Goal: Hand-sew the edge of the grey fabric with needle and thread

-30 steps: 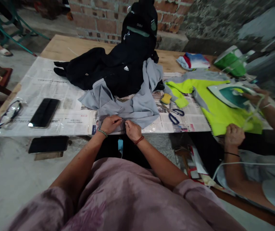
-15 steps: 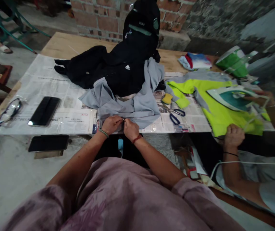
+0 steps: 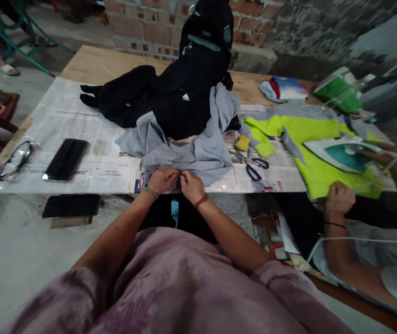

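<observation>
A grey garment (image 3: 198,155) lies crumpled over newspaper at the table's near edge, in front of me. My left hand (image 3: 164,180), with a green bracelet, is closed in a pinch at the garment's near edge. Close beside it, my right hand (image 3: 191,187), with a red bracelet, pinches the same edge, fingertips almost meeting the left ones. Any small thing between the fingertips is too small to make out. A black garment (image 3: 156,102) with a white logo lies just beyond the grey one.
Right of the garment lie blue-handled scissors (image 3: 254,171) and a yellow sponge-like piece (image 3: 242,142). A co-worker's hand moves an iron (image 3: 344,155) over a yellow-grey garment (image 3: 299,125). Leftward are a phone (image 3: 67,159) and glasses (image 3: 16,160); a black backpack (image 3: 205,41) stands behind.
The co-worker's iron has moved slightly toward the near side on the yellow garment. My hands stay at the grey garment's edge, fingers shifting only slightly.
</observation>
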The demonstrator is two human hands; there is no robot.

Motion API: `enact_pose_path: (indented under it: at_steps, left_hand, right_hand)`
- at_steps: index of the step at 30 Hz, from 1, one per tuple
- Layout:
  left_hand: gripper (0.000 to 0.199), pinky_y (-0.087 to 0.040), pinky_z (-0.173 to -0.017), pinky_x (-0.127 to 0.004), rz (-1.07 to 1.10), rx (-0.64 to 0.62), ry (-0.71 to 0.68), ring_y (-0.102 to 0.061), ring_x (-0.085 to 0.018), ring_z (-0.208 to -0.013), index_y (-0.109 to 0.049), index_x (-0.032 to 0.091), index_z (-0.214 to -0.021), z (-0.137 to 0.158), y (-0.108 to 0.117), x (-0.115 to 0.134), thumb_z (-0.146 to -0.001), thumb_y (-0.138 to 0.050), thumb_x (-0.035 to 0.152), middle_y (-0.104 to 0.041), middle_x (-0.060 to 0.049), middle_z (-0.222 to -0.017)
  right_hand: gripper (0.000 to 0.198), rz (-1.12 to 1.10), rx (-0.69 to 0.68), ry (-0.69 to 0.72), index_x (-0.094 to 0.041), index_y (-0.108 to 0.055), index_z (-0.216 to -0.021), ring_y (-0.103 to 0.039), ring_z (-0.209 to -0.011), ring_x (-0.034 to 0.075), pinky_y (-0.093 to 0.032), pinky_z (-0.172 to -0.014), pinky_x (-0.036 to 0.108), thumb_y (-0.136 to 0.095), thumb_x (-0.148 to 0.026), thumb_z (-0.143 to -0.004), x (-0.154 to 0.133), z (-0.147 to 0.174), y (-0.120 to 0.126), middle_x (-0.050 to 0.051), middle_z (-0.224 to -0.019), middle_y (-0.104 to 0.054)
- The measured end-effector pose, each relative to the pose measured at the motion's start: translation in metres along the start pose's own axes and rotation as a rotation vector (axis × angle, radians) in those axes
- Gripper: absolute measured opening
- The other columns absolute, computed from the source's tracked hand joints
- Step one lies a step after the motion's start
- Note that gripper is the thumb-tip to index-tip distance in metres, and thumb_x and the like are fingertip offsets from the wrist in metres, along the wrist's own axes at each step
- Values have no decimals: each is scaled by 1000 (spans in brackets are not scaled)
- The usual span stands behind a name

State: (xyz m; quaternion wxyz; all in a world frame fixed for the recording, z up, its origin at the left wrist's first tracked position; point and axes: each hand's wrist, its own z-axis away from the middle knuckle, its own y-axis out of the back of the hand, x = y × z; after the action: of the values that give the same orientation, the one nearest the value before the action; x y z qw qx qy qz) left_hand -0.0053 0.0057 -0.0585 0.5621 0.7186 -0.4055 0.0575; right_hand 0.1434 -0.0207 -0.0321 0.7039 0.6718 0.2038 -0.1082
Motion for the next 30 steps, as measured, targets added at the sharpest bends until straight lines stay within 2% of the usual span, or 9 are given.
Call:
enact_pose_path:
  at_steps: [6, 11, 20, 23, 27, 29, 30]
  left_hand:
    - [19, -48, -79, -27, 46, 35, 32, -62, -15, -83, -67, 17, -87, 0, -1, -3, -86, -49, 23, -69, -5, -88]
    - [18, -49, -79, -27, 52, 28, 48, -62, -15, -82, -67, 17, -87, -1, -1, -2, -85, -49, 22, -69, -5, -87]
    - [21, -48, -76, -27, 67, -41, -20, -61, -15, -80, -67, 17, -86, -1, 2, 1, -86, -47, 22, -68, -5, -85]
    - [20, -47, -77, -26, 113, -51, 4, -61, -15, -81, -67, 17, -86, -3, 3, 2, -85, -47, 22, -68, -4, -85]
    - [19, -47, -74, -24, 170, -43, 82, -60, -14, -78, -66, 16, -83, -5, 4, 2, -85, -49, 23, -67, -3, -81]
    - [18, -46, -74, -24, 186, -39, 104, -59, -14, -77, -66, 15, -81, -5, 4, 3, -84, -50, 24, -67, -2, -80]
    - [17, -46, -74, -24, 195, -40, 111, -59, -14, -77, -66, 15, -81, -5, 3, 3, -84, -51, 24, -67, -2, -80]
  right_hand:
    - [22, 1, -35, -32, -20, -65, -90, -61, -76, 16, -39, -66, 25, -45, -31, -87, 6, 6, 3, 4, -82, -68]
    - [25, 33, -56, -30, -20, -65, -90, -59, -74, 16, -38, -65, 26, -44, -34, -87, 5, 4, 3, 5, -81, -67]
    - [25, 58, -32, 18, -15, -61, -95, -58, -78, 17, -36, -69, 26, -38, -23, -90, 0, -8, 2, 8, -87, -66]
    - [26, 31, -30, 20, -15, -61, -95, -58, -81, 18, -37, -72, 26, -38, -23, -91, -1, -12, 4, 8, -88, -66]
    - [30, -40, 48, 84, -13, -58, -109, -57, -94, 20, -39, -83, 30, -37, -23, -90, 2, 6, 14, 11, -103, -64]
    - [33, -99, 89, 181, -13, -56, -115, -53, -106, 21, -36, -93, 33, -37, -25, -90, 1, 26, 19, 12, -113, -60]
    - [33, -149, 54, 246, -14, -57, -115, -51, -109, 20, -34, -97, 34, -38, -27, -91, 0, 36, 20, 12, -115, -59]
